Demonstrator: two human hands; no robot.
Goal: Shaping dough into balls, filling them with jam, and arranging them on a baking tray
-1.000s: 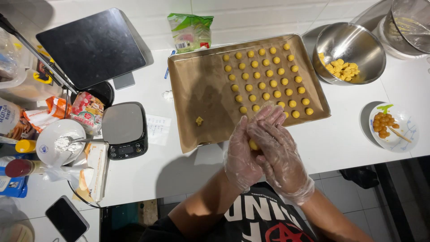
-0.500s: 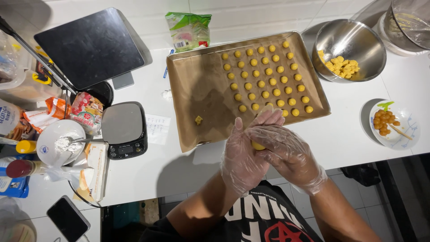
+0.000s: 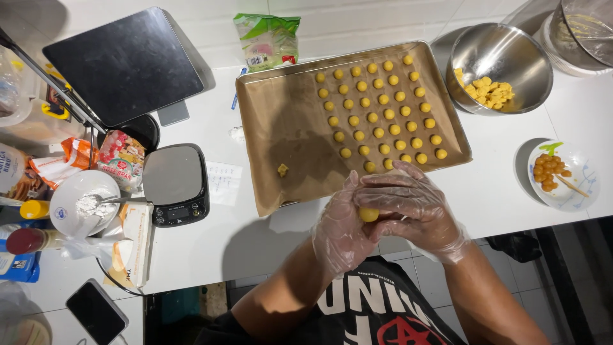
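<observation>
Over the desk's (image 3: 211,243) near edge, the hands had parted slightly, left hand (image 3: 341,223) and right hand (image 3: 408,207) cupping a now-round dough ball (image 3: 368,214).

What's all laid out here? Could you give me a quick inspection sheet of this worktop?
Surface: white counter.
Job's things: yellow ball between both palms; lined tray with rows of balls; one stray piece; steel bowl of yellow chunks.
Clutter: scale, packets, powder bowl, phone, small dish.
Hands: left hand and right hand, gloved, cupped together.
Cables: nothing seen.
Surroundings: tiled floor below.
</observation>
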